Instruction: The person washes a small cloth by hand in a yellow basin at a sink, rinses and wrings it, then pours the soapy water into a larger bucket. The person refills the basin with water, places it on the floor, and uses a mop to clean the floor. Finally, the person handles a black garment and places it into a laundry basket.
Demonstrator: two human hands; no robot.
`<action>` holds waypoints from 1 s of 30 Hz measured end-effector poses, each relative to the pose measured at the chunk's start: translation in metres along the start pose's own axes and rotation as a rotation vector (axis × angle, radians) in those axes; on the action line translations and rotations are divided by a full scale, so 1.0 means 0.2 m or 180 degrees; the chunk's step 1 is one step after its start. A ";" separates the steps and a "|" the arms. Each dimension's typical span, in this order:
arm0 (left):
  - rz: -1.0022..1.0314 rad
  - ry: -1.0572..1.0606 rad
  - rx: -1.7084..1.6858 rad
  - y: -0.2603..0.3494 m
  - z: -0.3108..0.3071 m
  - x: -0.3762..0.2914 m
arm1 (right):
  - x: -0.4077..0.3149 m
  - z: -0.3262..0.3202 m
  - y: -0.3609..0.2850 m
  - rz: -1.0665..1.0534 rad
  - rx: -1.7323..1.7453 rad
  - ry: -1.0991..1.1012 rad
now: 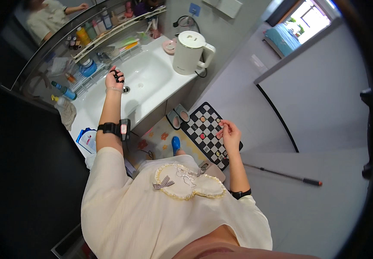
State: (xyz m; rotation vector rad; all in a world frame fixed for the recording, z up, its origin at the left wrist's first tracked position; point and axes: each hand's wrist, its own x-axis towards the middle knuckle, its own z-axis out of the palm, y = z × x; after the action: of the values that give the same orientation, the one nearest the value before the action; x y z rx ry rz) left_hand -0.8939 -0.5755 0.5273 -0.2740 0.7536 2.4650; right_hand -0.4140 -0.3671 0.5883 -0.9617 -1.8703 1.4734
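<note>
My left hand [111, 80] is closed around a small glossy black object [118, 76], maybe a hair clip; the fingers hide part of it. That hand is above the white washbasin [155, 69], close to its drain hole [126, 89]. On the other side, my right hand [230, 134] hangs in the air with loosely bent fingers and nothing visible in it. Below it lies a black-and-white checkered mat [207, 121]. A white electric kettle [186, 55] stands upright on the basin's right-hand counter, apart from both hands.
Bottles [83, 35] crowd a shelf [118, 29] under the mirror. A blue jar [88, 68], a blue bottle [65, 90] and a pump bottle [58, 99] line the basin's back. Grey slippers [177, 116] sit beside the mat. A telescopic pole [283, 174] extends to the right.
</note>
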 end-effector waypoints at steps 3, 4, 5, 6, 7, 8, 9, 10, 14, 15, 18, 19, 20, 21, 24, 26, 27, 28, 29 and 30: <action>-0.0190 0.0026 0.0176 0.02 0.01 0.05 | 0.23 0.06 0.05 -0.0079 0.0089 -0.0224; -0.0278 0.0078 0.0361 0.02 0.04 0.06 | 0.35 0.08 0.05 -0.0257 0.0202 -0.0377; -0.0306 0.0056 0.0511 0.03 0.07 0.07 | 0.44 0.11 0.06 -0.0115 0.0129 -0.0478; -0.0194 0.0206 0.0846 0.02 0.09 0.08 | 0.51 0.13 0.07 -0.0094 0.0081 -0.0570; -0.0091 0.0553 0.1085 0.00 0.13 0.10 | 0.60 0.17 0.07 -0.0039 0.0192 -0.0671; -0.0027 0.0745 0.1171 0.00 0.15 0.10 | 0.67 0.21 0.07 -0.0029 0.0105 -0.0735; 0.0024 0.0822 0.1260 -0.01 0.16 0.10 | 0.73 0.24 0.07 0.0027 -0.0016 -0.0903; 0.0120 0.1089 0.1389 -0.02 0.18 0.12 | 0.78 0.28 0.06 -0.0039 0.0059 -0.1051; 0.0412 0.1733 0.1490 -0.05 0.22 0.15 | 0.90 0.42 0.02 0.0097 0.0166 -0.1487; 0.0435 0.1810 0.1515 -0.05 0.22 0.16 | 0.92 0.44 0.01 -0.0144 0.0038 -0.1524; 0.0523 0.1838 0.1688 -0.07 0.23 0.17 | 0.96 0.52 -0.04 -0.0532 -0.0118 -0.1634; 0.0408 0.1931 0.1692 -0.07 0.23 0.17 | 0.96 0.54 -0.05 -0.0580 -0.0192 -0.1696; 0.0345 0.1904 0.1729 -0.08 0.22 0.18 | 0.96 0.57 -0.07 -0.0628 -0.0198 -0.1733; 0.0304 0.1863 0.1749 -0.07 0.22 0.19 | 0.97 0.60 -0.08 -0.0700 -0.0199 -0.1787; 0.0244 0.1676 0.1752 -0.06 0.16 0.21 | 0.96 0.70 -0.12 -0.0816 -0.0195 -0.1962; 0.0155 0.1626 0.1806 -0.04 0.12 0.22 | 0.96 0.78 -0.14 -0.0807 -0.0243 -0.2119; 0.0140 0.1532 0.1843 -0.03 0.11 0.23 | 0.96 0.82 -0.15 -0.0886 -0.0245 -0.2153; 0.0114 0.1457 0.1850 -0.02 0.09 0.22 | 0.96 0.85 -0.17 -0.0965 -0.0244 -0.2183; 0.0019 0.1396 0.1788 0.00 0.09 0.22 | 0.96 0.89 -0.18 -0.1015 -0.0233 -0.2196; -0.0026 0.1291 0.1753 0.02 0.10 0.22 | 0.96 0.91 -0.19 -0.1040 -0.0264 -0.2204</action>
State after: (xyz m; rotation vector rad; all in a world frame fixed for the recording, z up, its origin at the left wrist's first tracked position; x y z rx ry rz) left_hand -0.9321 -0.5474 0.5308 -0.5658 1.5515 2.1047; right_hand -0.6772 -0.3189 0.5829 -0.1396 -2.4321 1.6503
